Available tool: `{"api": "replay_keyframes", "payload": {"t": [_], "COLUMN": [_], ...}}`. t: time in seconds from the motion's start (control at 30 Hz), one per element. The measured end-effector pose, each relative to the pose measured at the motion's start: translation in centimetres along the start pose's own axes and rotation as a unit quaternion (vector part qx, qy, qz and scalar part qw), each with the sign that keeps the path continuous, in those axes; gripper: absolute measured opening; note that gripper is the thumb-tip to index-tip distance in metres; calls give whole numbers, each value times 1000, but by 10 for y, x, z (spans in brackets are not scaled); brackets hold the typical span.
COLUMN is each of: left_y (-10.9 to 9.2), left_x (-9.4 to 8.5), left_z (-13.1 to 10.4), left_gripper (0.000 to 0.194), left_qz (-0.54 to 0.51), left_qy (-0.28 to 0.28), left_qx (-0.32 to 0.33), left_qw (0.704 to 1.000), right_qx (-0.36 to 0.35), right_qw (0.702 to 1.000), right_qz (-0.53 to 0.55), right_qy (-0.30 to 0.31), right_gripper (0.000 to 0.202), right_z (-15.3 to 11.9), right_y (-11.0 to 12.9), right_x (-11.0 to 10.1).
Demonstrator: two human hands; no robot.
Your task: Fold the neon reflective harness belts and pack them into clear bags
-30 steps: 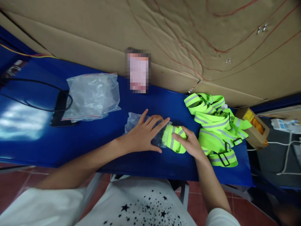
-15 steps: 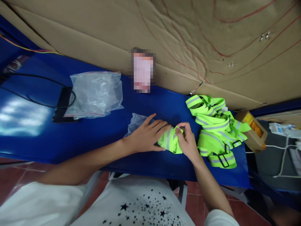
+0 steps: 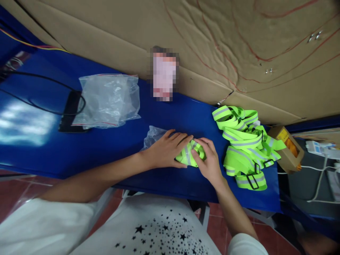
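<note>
A folded bundle of neon-yellow reflective strap (image 3: 188,154) lies on the blue table between my two hands. My left hand (image 3: 167,150) rests over the bundle's left end, fingers curved along the far side and thumb on the near side. My right hand (image 3: 209,159) closes on the right end, thumb in front and fingers behind. From beneath my left hand sticks out a crumpled clear plastic bag (image 3: 154,136). How much of the bundle sits inside the bag is hidden by my left hand.
A heap of reflective straps (image 3: 243,145) with black buckles lies to the right, beside a cardboard box (image 3: 287,148). Clear zip bags (image 3: 108,101) overlap a black device (image 3: 69,113) with a cable at left. A blurred-out upright object (image 3: 164,74) leans on the cardboard wall (image 3: 106,32).
My right hand has pushed its fingers further over the bundle's right end, and the bundle looks shorter. My left hand stays on it, fingers closer together. The view has shifted slightly.
</note>
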State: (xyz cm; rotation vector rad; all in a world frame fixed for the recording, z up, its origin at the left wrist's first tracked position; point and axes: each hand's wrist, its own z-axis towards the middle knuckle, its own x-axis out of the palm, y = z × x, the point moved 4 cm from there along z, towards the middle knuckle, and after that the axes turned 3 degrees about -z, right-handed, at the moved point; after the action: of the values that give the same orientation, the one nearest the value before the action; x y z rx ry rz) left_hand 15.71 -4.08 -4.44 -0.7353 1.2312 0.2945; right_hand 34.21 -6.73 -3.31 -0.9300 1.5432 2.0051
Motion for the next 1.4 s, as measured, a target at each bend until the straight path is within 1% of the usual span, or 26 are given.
{"api": "replay_keyframes", "payload": {"t": [0.03,0.13,0.23,0.27,0.3,0.33,0.37,0.43,0.47,0.5,0.53,0.57,0.67,0.77,0.8,0.87,0.93,0.97,1.0,1.07,1.13,1.17,1.23,1.27,1.33,1.4], "left_y": [0,-2,-3,-3,-3,-2,-2,-1,0,0,0,-1,-3,-6,-7,-9,-10,-9,-8,-8,-11,-13,-16,-18,-20,-24], "left_x": [1,5,3,1,-1,-4,-6,-11,-12,-13,-13,-13,-12,-14,-15,-19,-26,-30,-34,-42,-49,-52,-53,-52,-47,-39], "left_z": [0,2,5,6,6,7,6,6,5,5,5,5,7,10,11,12,14,15,16,17,18,18,18,18,19,20], "left_gripper": [107,113,112,110,108,105,102,98,98,99,100,102,103,102,100,96,94,95,97,98,91,87,80,78,74,68], "left_qz": [3,12,19,20,20,18,13,-1,-7,-10,-9,-3,18,20,12,-15,-58,-89,-128,-224,-320,-357,-409,-428,-467,-509], "left_qy": [3,13,7,0,-9,-18,-28,-41,-44,-43,-40,-34,-9,10,7,-4,-16,-17,-15,1,25,34,50,58,81,118], "left_qx": [-1,-5,-22,-28,-31,-33,-34,-35,-36,-36,-34,-30,-9,7,6,-5,-38,-62,-89,-127,-127,-120,-109,-106,-96,-72], "left_qw": [1000,1000,1000,999,999,999,999,999,998,998,999,999,1000,1000,1000,1000,997,994,988,966,939,926,905,896,875,849], "right_qx": [11,23,44,45,36,18,-8,-58,-75,-87,-94,-98,-113,-122,-114,-70,-29,-26,-41,-104,-157,-167,-161,-152,-139,-128], "right_qw": [1000,999,996,995,996,998,998,991,984,979,977,978,984,987,989,994,995,995,996,993,980,974,967,966,966,965], "right_qz": [-7,-7,15,22,31,43,55,77,81,78,70,60,39,51,58,76,93,92,82,35,-11,-27,-41,-44,-50,-41], "right_qy": [-19,-37,-77,-86,-79,-53,-9,98,140,167,177,174,132,87,69,27,-11,-16,-8,46,118,150,191,203,212,224], "right_gripper": [36,38,37,32,28,26,29,46,56,64,69,71,72,65,61,57,55,53,49,43,46,53,64,65,53,39], "right_z": [1,7,10,9,9,8,6,0,-4,-6,-8,-9,-9,-7,-7,-7,-6,-5,-3,0,0,-1,-5,-7,-11,-12], "right_y": [0,1,0,0,1,3,5,6,4,2,-1,-5,-12,-13,-12,-10,-5,0,6,20,32,37,43,46,51,53], "right_x": [1,9,11,10,9,7,5,1,-1,-4,-6,-7,-4,4,7,7,1,-4,-10,-23,-34,-38,-43,-44,-44,-41]}}
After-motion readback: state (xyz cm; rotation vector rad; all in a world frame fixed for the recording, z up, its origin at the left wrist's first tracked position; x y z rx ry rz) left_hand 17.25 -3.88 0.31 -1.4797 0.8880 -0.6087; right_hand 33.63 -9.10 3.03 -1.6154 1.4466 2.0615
